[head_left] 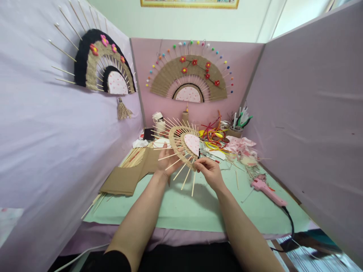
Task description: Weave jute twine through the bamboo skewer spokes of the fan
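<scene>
A half-round fan (191, 143) of thin wooden sticks is held tilted above the table. Its centre is white-pink dotted fabric, and a jute twine band (176, 145) is woven round through the sticks. From behind and below, my left hand (169, 160) supports it, palm up, with some fingers hidden by the sticks. At the band's lower end, my right hand (209, 170) pinches with thumb and forefinger; whether a loose twine end is between them is too small to make out. Just behind the fan lie scissors or a similar metal tool (211, 156).
Cardboard pieces (121, 180) and loose sticks (133, 158) lie on the left. A pink glue gun (268, 190) with a black cord rests at right. Coloured pipe cleaners (212, 136) and a cup of pliers (235, 131) stand behind. Finished fans (167, 81) hang on the partitions.
</scene>
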Available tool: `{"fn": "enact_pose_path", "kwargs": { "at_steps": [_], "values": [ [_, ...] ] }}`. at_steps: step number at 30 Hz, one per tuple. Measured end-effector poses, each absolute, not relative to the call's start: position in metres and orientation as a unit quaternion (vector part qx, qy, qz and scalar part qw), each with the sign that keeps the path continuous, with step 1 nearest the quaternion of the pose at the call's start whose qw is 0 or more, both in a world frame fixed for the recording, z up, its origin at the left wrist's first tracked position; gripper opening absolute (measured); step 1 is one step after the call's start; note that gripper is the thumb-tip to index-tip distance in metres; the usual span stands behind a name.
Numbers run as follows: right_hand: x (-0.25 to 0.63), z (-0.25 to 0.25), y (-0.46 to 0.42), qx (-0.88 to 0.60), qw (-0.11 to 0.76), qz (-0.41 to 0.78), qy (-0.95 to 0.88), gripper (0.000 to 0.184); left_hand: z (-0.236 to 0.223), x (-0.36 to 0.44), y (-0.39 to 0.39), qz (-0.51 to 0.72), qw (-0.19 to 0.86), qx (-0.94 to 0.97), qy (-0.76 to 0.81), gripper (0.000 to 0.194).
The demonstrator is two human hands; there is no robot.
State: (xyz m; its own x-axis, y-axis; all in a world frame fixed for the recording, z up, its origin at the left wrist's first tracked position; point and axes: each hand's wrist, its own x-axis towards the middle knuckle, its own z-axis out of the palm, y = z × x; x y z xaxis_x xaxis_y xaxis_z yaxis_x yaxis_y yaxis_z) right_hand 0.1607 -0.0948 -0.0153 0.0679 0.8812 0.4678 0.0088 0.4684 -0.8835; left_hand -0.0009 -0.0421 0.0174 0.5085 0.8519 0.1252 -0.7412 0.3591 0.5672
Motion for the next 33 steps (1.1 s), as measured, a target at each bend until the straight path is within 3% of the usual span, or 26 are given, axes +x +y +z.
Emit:
{"fn": "enact_pose_path", "kwargs": {
  "at_steps": [11,17,24,29,33],
  "values": [
    [0.123,0.044,-0.088,-0.298,0.637,0.315,-0.638,0.014,0.085,-0.005,-0.048,0.508,0.774,0.375,0.048,0.036],
    [0.100,0.081,-0.073,-0.259,0.667,0.299,-0.631,0.017,0.124,-0.004,-0.048,0.490,0.725,0.473,0.105,0.039],
    [0.097,0.086,-0.057,-0.243,0.737,0.319,-0.545,0.019,0.114,0.005,-0.040,0.538,0.680,0.491,0.086,0.057],
    [0.099,0.090,-0.058,-0.251,0.743,0.318,-0.532,0.023,0.096,0.011,-0.047,0.633,0.601,0.482,0.074,0.032],
    [0.096,0.092,-0.059,-0.247,0.737,0.325,-0.539,0.023,0.089,0.018,-0.051,0.701,0.512,0.484,0.113,0.022]
  ]
}}
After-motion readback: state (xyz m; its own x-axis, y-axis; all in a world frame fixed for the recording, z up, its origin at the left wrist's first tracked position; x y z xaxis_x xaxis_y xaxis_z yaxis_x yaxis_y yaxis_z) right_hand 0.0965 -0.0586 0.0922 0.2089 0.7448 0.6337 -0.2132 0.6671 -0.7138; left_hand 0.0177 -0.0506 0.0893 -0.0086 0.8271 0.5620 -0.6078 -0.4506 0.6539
